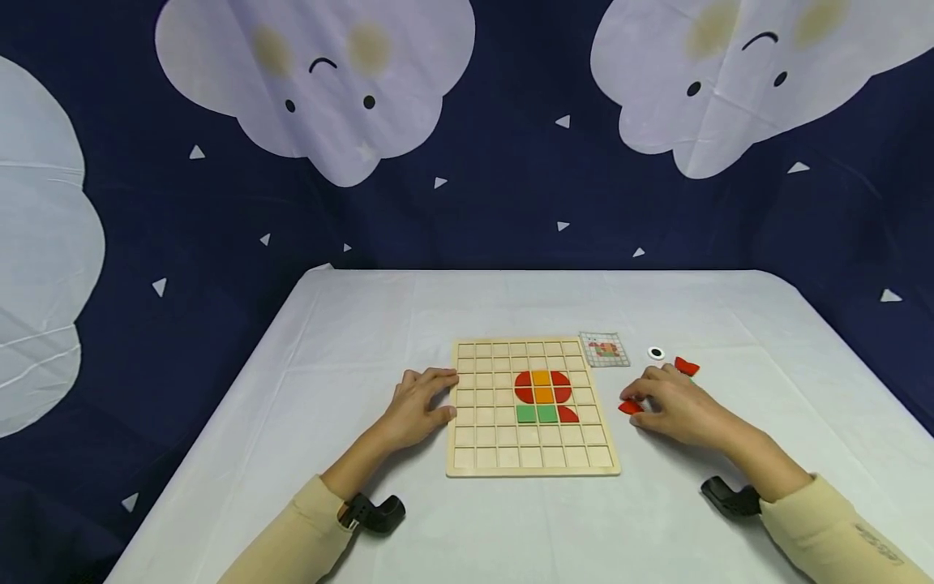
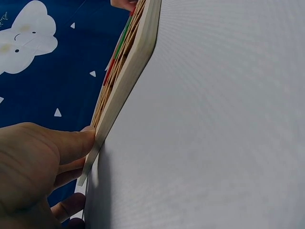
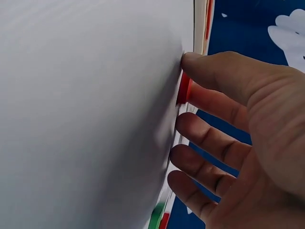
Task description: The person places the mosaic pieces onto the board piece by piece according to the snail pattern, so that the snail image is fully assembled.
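Note:
A wooden grid board point(image 1: 485, 458) lies on the table. Red rounded pieces point(image 1: 524, 388), orange squares point(image 1: 542, 395) and green squares point(image 1: 536, 414) sit in its cells. My left hand point(image 1: 414, 410) rests its thumb and fingertips against the board's left edge; the left wrist view shows the thumb point(image 2: 74, 145) on that edge. To the right of the board, my right hand point(image 1: 679, 407) has thumb and index finger on either side of a red piece point(image 1: 629, 406) at the table surface. The right wrist view shows this red piece point(image 3: 184, 88) between them, with the other fingers spread.
A small pattern card point(image 1: 604, 349) lies at the board's upper right corner. Beyond the right hand are a white disc with a black centre point(image 1: 656, 354) and another red piece point(image 1: 687, 367). A green piece point(image 3: 155, 217) shows low in the right wrist view. A dark blue curtain point(image 1: 503, 162) hangs behind the table.

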Action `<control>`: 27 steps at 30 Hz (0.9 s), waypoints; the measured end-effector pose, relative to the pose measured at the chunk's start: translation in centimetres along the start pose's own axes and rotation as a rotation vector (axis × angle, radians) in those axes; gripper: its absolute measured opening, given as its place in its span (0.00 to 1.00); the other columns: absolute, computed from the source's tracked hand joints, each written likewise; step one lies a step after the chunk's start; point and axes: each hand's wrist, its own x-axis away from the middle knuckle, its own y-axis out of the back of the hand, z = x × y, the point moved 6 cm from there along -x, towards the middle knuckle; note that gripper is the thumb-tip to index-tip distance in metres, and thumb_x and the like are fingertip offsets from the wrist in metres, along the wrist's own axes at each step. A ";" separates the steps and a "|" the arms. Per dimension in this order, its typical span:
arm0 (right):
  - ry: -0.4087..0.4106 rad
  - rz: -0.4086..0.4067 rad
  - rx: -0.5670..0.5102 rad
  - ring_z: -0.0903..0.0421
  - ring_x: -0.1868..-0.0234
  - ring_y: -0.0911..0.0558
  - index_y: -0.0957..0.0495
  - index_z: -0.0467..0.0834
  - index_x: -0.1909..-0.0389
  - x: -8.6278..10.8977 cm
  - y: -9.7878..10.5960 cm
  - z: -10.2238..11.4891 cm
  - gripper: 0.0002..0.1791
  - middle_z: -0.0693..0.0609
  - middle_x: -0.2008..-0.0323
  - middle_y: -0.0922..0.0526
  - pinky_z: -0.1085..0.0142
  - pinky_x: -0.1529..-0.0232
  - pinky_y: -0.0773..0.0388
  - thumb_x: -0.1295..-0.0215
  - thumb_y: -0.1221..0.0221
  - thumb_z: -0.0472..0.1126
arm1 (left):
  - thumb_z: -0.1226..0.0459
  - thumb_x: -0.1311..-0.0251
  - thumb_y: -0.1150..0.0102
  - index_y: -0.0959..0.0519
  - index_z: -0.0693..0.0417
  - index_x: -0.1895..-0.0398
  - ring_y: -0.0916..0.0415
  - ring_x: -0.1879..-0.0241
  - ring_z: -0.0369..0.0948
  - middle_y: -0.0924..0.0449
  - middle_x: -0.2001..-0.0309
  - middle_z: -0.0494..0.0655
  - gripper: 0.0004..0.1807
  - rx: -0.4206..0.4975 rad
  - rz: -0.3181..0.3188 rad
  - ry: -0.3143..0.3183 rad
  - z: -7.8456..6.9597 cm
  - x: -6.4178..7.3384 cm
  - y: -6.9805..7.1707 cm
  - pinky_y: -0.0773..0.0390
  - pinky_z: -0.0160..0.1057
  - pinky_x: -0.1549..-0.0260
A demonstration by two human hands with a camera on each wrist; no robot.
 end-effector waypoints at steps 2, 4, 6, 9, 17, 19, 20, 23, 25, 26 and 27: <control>-0.014 0.002 -0.001 0.60 0.64 0.33 0.16 0.49 0.61 0.3 0.0 -0.4 0.14 0.58 0.67 0.24 0.67 0.64 0.37 0.51 0.33 0.42 | 0.60 0.44 0.37 0.27 0.53 0.39 0.39 0.53 0.42 0.30 0.36 0.43 0.27 -0.004 -0.002 -0.001 0.0 0.0 0.1 0.43 0.41 0.56; -0.016 -0.005 -0.006 0.60 0.64 0.33 0.16 0.48 0.61 0.5 0.0 -0.7 0.13 0.58 0.67 0.23 0.67 0.65 0.37 0.51 0.33 0.41 | 0.60 0.44 0.37 0.27 0.54 0.39 0.39 0.53 0.43 0.30 0.36 0.43 0.27 -0.008 -0.003 -0.002 0.0 0.0 0.1 0.43 0.41 0.56; -0.017 -0.012 -0.009 0.60 0.64 0.33 0.16 0.48 0.62 0.6 0.0 -0.9 0.13 0.58 0.67 0.23 0.67 0.64 0.37 0.51 0.33 0.41 | 0.60 0.44 0.37 0.27 0.54 0.39 0.39 0.53 0.43 0.30 0.36 0.43 0.27 -0.005 -0.001 -0.002 0.0 0.0 0.1 0.43 0.41 0.56; -0.005 -0.029 -0.013 0.59 0.63 0.31 0.17 0.48 0.63 0.6 0.1 -0.8 0.12 0.58 0.68 0.22 0.65 0.63 0.35 0.52 0.33 0.40 | 0.60 0.44 0.38 0.27 0.54 0.39 0.39 0.53 0.43 0.30 0.36 0.43 0.27 -0.004 0.001 -0.002 0.0 0.0 0.1 0.43 0.42 0.55; -0.003 -0.051 -0.026 0.56 0.60 0.28 0.17 0.48 0.64 -0.6 0.4 0.9 0.11 0.57 0.66 0.21 0.59 0.58 0.32 0.52 0.32 0.43 | 0.60 0.44 0.38 0.27 0.54 0.39 0.40 0.53 0.42 0.30 0.36 0.43 0.27 -0.008 -0.001 -0.007 0.0 0.0 0.1 0.43 0.42 0.55; -0.003 -0.033 -0.040 0.54 0.59 0.28 0.17 0.48 0.63 -1.4 0.3 1.8 0.12 0.55 0.64 0.21 0.57 0.57 0.32 0.51 0.32 0.44 | 0.60 0.44 0.38 0.27 0.54 0.39 0.40 0.53 0.42 0.30 0.36 0.43 0.27 -0.006 -0.002 -0.005 0.0 0.0 0.1 0.43 0.42 0.55; 0.000 -0.025 -0.047 0.53 0.59 0.28 0.17 0.47 0.63 -1.8 0.3 2.4 0.12 0.55 0.63 0.21 0.56 0.57 0.32 0.50 0.32 0.44 | 0.60 0.44 0.38 0.27 0.53 0.39 0.40 0.53 0.42 0.30 0.36 0.43 0.27 -0.003 -0.003 -0.004 0.0 0.0 0.1 0.43 0.42 0.55; 0.027 -0.023 -0.078 0.47 0.52 0.26 0.16 0.47 0.63 -3.2 0.0 4.4 0.12 0.53 0.62 0.20 0.48 0.46 0.33 0.49 0.32 0.44 | 0.60 0.44 0.37 0.27 0.53 0.39 0.39 0.53 0.42 0.30 0.36 0.43 0.27 0.002 -0.004 -0.001 0.0 0.0 0.0 0.43 0.42 0.55; 0.061 -0.033 -0.088 0.47 0.52 0.26 0.16 0.46 0.63 -4.1 -0.2 5.9 0.11 0.53 0.62 0.20 0.48 0.45 0.34 0.49 0.32 0.44 | 0.60 0.44 0.37 0.27 0.53 0.39 0.39 0.54 0.42 0.30 0.36 0.43 0.27 0.006 -0.005 0.000 0.0 0.0 0.0 0.43 0.42 0.55; 0.082 -0.041 -0.091 0.48 0.53 0.25 0.16 0.46 0.64 -4.5 -0.3 6.6 0.11 0.53 0.63 0.20 0.49 0.45 0.34 0.49 0.32 0.44 | 0.60 0.44 0.37 0.27 0.53 0.39 0.39 0.54 0.42 0.30 0.36 0.43 0.27 0.007 -0.005 0.000 0.0 0.0 0.0 0.43 0.42 0.55; 0.099 -0.046 -0.095 0.49 0.55 0.25 0.16 0.46 0.64 -4.9 -0.5 7.3 0.11 0.53 0.64 0.20 0.51 0.46 0.33 0.50 0.32 0.44 | 0.61 0.44 0.37 0.27 0.53 0.39 0.39 0.54 0.42 0.30 0.36 0.43 0.27 0.007 -0.005 -0.001 0.0 0.0 0.0 0.43 0.42 0.55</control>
